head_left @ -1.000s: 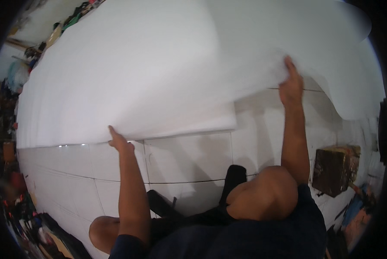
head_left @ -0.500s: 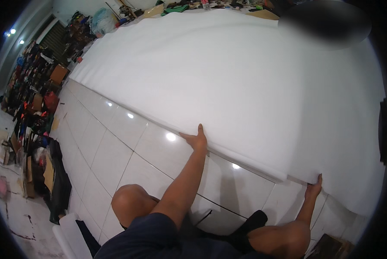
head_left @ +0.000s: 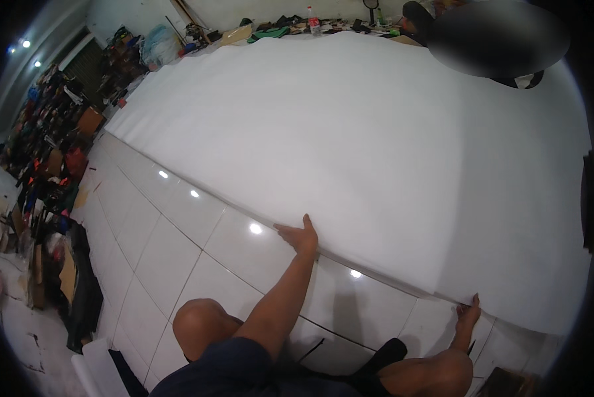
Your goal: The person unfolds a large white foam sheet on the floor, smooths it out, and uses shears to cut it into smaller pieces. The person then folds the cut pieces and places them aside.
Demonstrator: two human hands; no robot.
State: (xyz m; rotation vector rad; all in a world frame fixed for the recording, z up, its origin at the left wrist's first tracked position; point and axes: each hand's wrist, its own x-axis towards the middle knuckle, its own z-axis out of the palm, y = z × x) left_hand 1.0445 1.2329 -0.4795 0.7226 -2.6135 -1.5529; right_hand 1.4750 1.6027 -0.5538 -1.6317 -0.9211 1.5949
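Note:
A large white sheet (head_left: pixel 297 132), apparently in layers, lies spread over the floor in front of me. My left hand (head_left: pixel 301 238) rests against its near edge, thumb raised over the sheet and fingers stretched out to the left along the border. Further right, my right hand (head_left: pixel 468 316) pinches the same edge, its thumb on top and its fingers curled, partly hidden underneath. A small step in the edge shows just left of the right hand.
Glossy white tiles (head_left: pixel 237 261) lie between my knees and the sheet. Clutter (head_left: pixel 52 159) is heaped along the left side. A bottle (head_left: pixel 313 22) stands among scraps beyond the far edge. A white roll (head_left: pixel 101 364) lies at lower left. A dark blurred patch covers the upper right.
The view has tilted up, showing more of the back wall. My right hand has shifted slightly left with the edge, and the step beside it looks smaller. My left hand keeps its place.

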